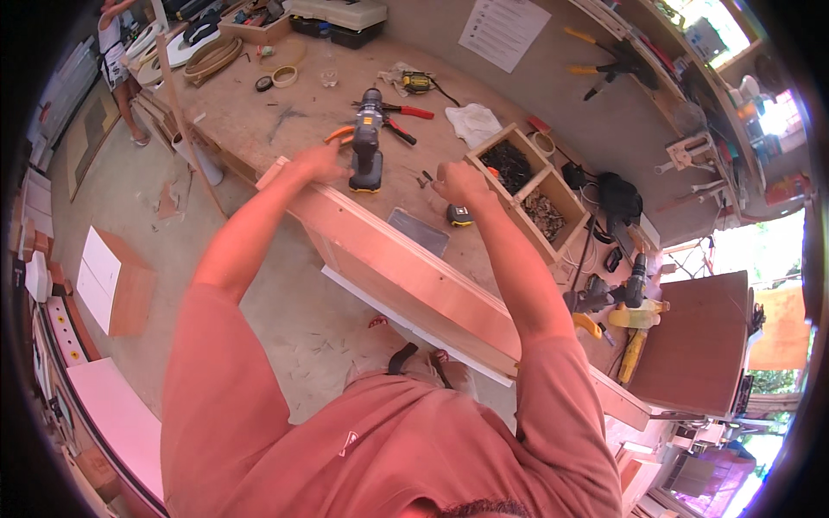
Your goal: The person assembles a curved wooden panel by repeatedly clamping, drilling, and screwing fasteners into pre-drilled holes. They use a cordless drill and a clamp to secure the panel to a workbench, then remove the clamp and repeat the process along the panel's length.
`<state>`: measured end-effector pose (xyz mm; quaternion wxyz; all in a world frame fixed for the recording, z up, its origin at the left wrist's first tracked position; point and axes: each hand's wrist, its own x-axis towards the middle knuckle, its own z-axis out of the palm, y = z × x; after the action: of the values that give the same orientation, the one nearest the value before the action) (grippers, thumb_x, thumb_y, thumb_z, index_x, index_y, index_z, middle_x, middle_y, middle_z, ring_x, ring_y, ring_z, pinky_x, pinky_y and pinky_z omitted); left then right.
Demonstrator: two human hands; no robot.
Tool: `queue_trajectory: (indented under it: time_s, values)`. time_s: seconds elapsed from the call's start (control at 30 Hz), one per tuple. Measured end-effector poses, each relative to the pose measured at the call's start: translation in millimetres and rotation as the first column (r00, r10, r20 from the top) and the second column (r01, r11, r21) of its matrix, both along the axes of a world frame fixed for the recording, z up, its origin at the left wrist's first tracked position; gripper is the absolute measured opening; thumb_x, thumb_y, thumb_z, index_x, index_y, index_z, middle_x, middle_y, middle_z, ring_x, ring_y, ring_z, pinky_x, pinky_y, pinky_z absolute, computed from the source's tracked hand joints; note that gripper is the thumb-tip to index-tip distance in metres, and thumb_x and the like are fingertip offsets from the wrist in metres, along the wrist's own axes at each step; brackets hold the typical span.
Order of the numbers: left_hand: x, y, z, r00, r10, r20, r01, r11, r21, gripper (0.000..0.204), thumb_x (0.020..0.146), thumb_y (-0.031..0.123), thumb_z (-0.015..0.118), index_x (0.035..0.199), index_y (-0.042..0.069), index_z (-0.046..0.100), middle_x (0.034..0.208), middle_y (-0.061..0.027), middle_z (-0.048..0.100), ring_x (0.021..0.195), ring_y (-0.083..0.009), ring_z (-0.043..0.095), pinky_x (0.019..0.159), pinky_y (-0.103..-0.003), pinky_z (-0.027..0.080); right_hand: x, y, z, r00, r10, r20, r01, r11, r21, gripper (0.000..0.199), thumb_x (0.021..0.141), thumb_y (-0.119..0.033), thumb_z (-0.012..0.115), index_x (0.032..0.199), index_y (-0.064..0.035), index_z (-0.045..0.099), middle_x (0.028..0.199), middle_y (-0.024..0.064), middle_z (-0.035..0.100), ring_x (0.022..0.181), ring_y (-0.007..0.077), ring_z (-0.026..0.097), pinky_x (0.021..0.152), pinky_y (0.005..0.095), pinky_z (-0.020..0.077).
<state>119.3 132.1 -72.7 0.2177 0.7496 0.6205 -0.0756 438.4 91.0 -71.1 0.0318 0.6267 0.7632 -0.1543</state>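
Note:
A long wooden frame [406, 276] of pale boards lies across the near edge of the workbench [259, 121]. My left hand [319, 161] grips its far end, right beside a cordless drill [367, 142] that stands upright on its battery. My right hand [462, 181] hovers above the bench behind the frame, fingers pinched on a small dark screw [427, 178]. A yellow and black tape measure [459, 216] lies just below that hand. A wooden two-compartment box [557, 220] holding screws and small parts sits to its right.
Red-handled pliers [408, 112], a white cloth [473, 123] and tape rolls [281, 78] lie further back on the bench. A second drill [635, 281] and a brown board [699, 345] are at the right. Another person [112, 52] stands at the far left. A white-topped box [108, 281] sits on the floor.

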Motion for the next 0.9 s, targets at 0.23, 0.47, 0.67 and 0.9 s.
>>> queue_trajectory:
  time_s: [0.23,0.47,0.67,0.9]
  values:
    - [4.8,2.5,-29.9,0.989,0.022,0.145,-0.019,1.000,-0.021,0.093,0.082,0.055,0.076,0.148,-0.003,0.043,0.125,-0.0234,0.070,0.115,-0.0365,0.069,0.097,-0.047,0.055,-9.1,33.5,-112.2,0.996,-0.075,-0.047,0.074,0.997,-0.031,0.042,0.095,-0.036,0.061,0.124,-0.0064,0.069,0.124,0.0251,0.068,0.115,0.0433,0.066,0.098,0.0529,0.0535]
    - [3.2,-24.1,0.8,0.974,0.084,0.208,-0.096,0.994,0.048,0.102,0.086,0.052,0.074,0.164,0.008,0.024,0.120,-0.0189,0.072,0.111,-0.0382,0.070,0.093,-0.050,0.056,-12.4,39.6,-129.6,0.994,-0.098,-0.039,0.098,0.995,-0.006,0.030,0.093,-0.030,0.065,0.116,-0.0120,0.071,0.125,0.0215,0.064,0.114,0.0432,0.066,0.097,0.0537,0.0530]
    - [-0.2,-25.6,0.0,0.954,0.137,0.266,-0.150,0.988,0.031,0.105,0.086,0.051,0.076,0.166,0.010,0.020,0.127,-0.0184,0.069,0.115,-0.0386,0.068,0.095,-0.050,0.055,-28.0,34.4,-125.1,0.982,-0.170,-0.085,0.177,0.981,0.084,0.024,0.091,-0.027,0.070,0.109,-0.0108,0.073,0.113,0.0201,0.069,0.107,0.0427,0.069,0.093,0.0519,0.0544]
    - [1.6,-15.7,-3.0,0.974,0.103,0.201,-0.101,0.995,-0.020,0.113,0.084,0.056,0.076,0.167,0.013,0.013,0.147,-0.0182,0.056,0.130,-0.0374,0.060,0.102,-0.052,0.051,-10.4,34.6,-128.9,0.949,-0.217,-0.229,0.247,0.963,0.111,0.024,0.093,-0.026,0.071,0.108,-0.0072,0.071,0.104,0.0197,0.074,0.099,0.0451,0.070,0.087,0.0541,0.0556]
